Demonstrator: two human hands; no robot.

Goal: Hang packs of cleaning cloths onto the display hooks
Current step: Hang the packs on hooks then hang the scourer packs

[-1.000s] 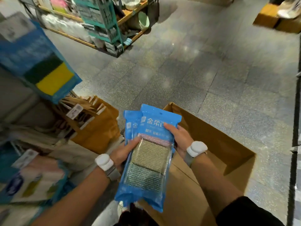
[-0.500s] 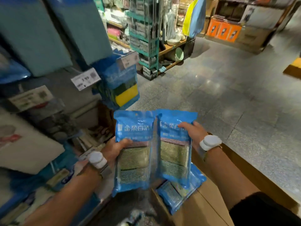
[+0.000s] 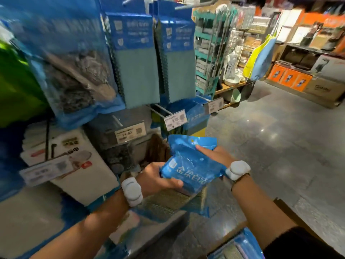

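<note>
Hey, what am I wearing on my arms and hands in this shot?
Both hands are bare, no gloves: left hand, right hand. Each wrist carries a white, rounded device, the left device and the right device, the latter on a dark strap. The left forearm is bare; a black sleeve starts near the right elbow.

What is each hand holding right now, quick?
Left hand: closed, gripping the left edge of the blue cleaning-cloth pack.
Right hand: closed, gripping the same pack's right side.
</note>
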